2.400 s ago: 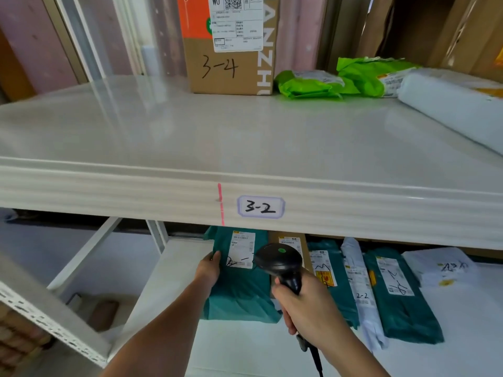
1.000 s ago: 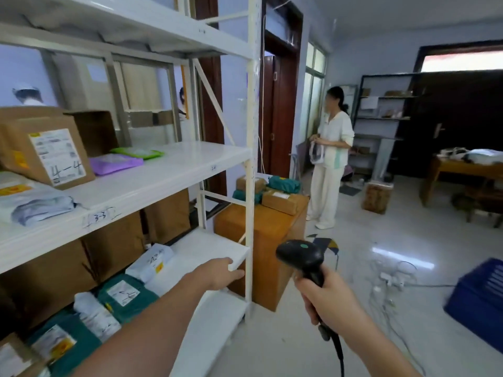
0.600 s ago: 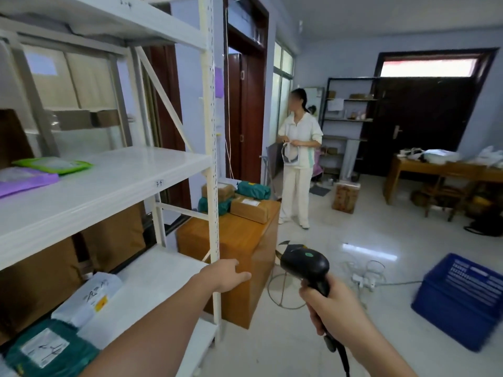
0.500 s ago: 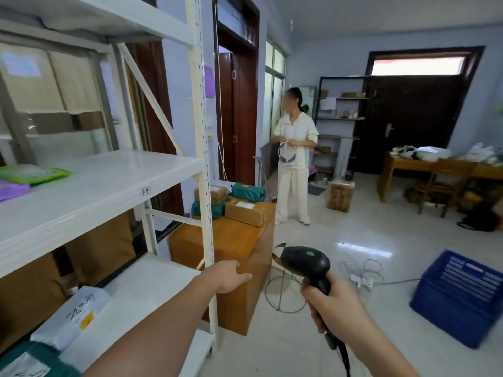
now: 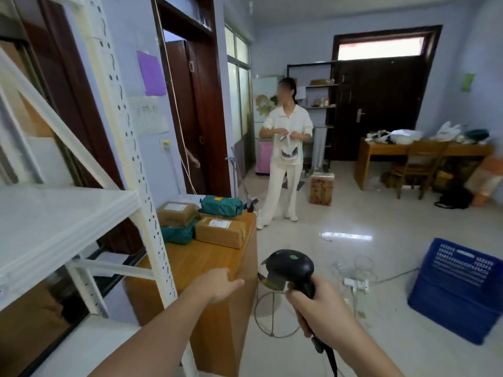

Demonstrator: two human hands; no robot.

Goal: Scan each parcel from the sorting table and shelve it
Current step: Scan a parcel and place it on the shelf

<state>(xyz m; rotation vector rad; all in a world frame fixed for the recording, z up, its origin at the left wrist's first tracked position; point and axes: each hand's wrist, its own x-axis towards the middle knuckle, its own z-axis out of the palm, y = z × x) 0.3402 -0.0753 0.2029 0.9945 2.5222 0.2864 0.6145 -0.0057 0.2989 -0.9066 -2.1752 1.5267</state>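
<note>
The right hand (image 5: 322, 312) grips the handle of a black barcode scanner (image 5: 290, 268), fingers curled round it, the scanner head pointing left toward the sorting table (image 5: 217, 268). The left hand (image 5: 217, 284) reaches forward empty, fingers loosely bent and held together, in front of the table's near corner; whether it touches the wood cannot be told.

The parcels sit at the far end of the wooden table: a brown carton (image 5: 219, 232) nearest, a second brown carton (image 5: 177, 213) behind it resting on a teal bag (image 5: 178, 235), and another teal bag (image 5: 221, 205) at the back. The white rack (image 5: 54, 227) stands just left of the table, its perforated upright (image 5: 152, 227) crossing in front of the table's left edge and hiding part of it.

A round wire stand (image 5: 272, 314) sits on the floor just beside the table, partly behind the scanner and the right hand. Farther right lie a white power strip (image 5: 355, 284) with loose cables and a blue plastic crate (image 5: 460, 289). A person in white clothes (image 5: 285, 156) stands near the doorway beyond the table, holding something pale that is too small to make out. A desk (image 5: 424, 151) with bags and a chair stands at the far wall. The scanner's cable runs off the bottom edge, and the rack's lower shelves are cut off at left.
</note>
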